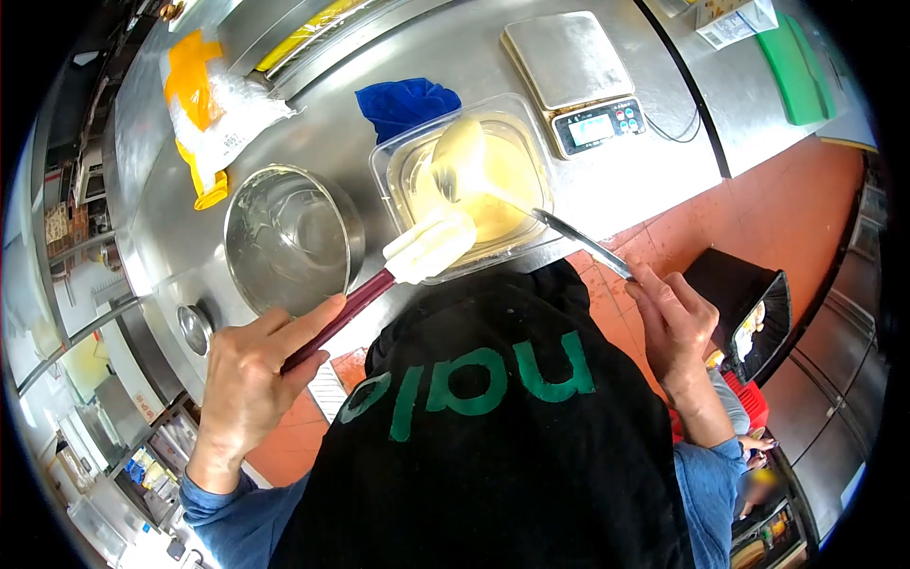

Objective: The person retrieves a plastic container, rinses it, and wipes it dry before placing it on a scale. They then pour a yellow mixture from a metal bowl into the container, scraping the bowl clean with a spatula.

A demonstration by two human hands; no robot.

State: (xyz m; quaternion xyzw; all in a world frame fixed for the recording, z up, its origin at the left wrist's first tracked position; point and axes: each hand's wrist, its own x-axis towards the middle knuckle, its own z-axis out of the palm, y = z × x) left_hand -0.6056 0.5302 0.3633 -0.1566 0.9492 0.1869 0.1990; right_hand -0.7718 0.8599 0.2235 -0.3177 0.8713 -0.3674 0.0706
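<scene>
My left hand (261, 379) is closed round the dark red handle of a spatula (431, 245), whose white blade is smeared with a pale cream mixture. The blade is over the near left rim of a clear plastic container (384, 175). Pale yellow mixture (507, 166) lies inside that container. In my right hand (675, 318) is the dark handle end of a large metal spoon (460, 156); its coated bowl is over the mixture. To the left stands a round metal bowl (294, 242) with smears of residue on its inner wall.
A digital scale (573, 71) sits behind the container at the right, beside a blue cloth (403, 106). A plastic bag with orange tape (213, 109) lies at the back left. Right of the counter are a green board (796, 71) and a black bin (749, 299). Another person is partly visible at lower right.
</scene>
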